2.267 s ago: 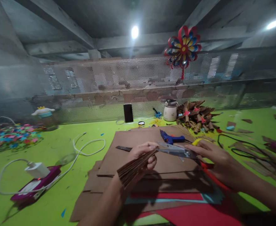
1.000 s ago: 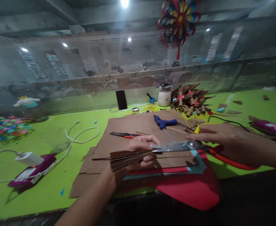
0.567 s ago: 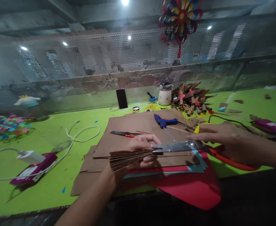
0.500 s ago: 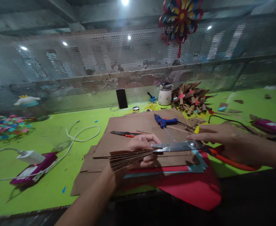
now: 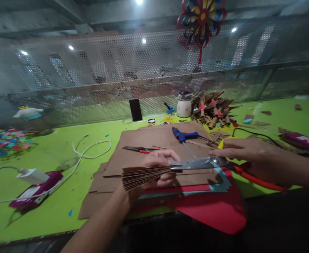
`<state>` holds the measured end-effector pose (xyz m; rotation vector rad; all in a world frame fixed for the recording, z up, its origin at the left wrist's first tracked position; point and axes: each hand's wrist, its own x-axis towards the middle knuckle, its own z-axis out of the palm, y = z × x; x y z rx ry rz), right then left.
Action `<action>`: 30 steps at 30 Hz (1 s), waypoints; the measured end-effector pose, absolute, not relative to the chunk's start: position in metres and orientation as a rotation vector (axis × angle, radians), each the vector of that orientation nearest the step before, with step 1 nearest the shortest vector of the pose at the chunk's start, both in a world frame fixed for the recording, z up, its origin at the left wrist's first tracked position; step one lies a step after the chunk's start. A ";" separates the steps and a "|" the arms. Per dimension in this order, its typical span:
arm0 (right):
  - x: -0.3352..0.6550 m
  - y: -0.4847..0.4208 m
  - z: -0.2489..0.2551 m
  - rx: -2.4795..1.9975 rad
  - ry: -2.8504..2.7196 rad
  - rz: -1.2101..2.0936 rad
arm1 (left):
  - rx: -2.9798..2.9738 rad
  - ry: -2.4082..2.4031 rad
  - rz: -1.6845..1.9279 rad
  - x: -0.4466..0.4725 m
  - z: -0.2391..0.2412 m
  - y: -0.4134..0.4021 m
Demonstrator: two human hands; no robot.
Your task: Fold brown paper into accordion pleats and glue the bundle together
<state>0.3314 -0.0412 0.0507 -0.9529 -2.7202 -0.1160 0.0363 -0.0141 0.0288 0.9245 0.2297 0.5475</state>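
My left hand is closed around a pleated stack of brown paper, whose folds fan out toward the left. In my right hand is a pair of scissors with orange-red and yellow handles. The blades lie level across the right end of the folded paper, by my left fingertips; whether they bite into it I cannot tell. Below both hands lie brown paper sheets, with light blue sheets and a red sheet under them.
A blue glue gun and a utility knife rest on the brown sheets. Behind stand a phone, a white jar and a pile of brown paper crafts. At left are a purple power strip, a white cable and paper stars.
The view has shifted very slightly. Both hands, the scissors and the folded paper keep practically the same places.
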 end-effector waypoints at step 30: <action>0.333 -0.041 0.049 -0.957 -2.702 -0.060 | 0.943 0.236 0.558 0.037 0.029 -0.015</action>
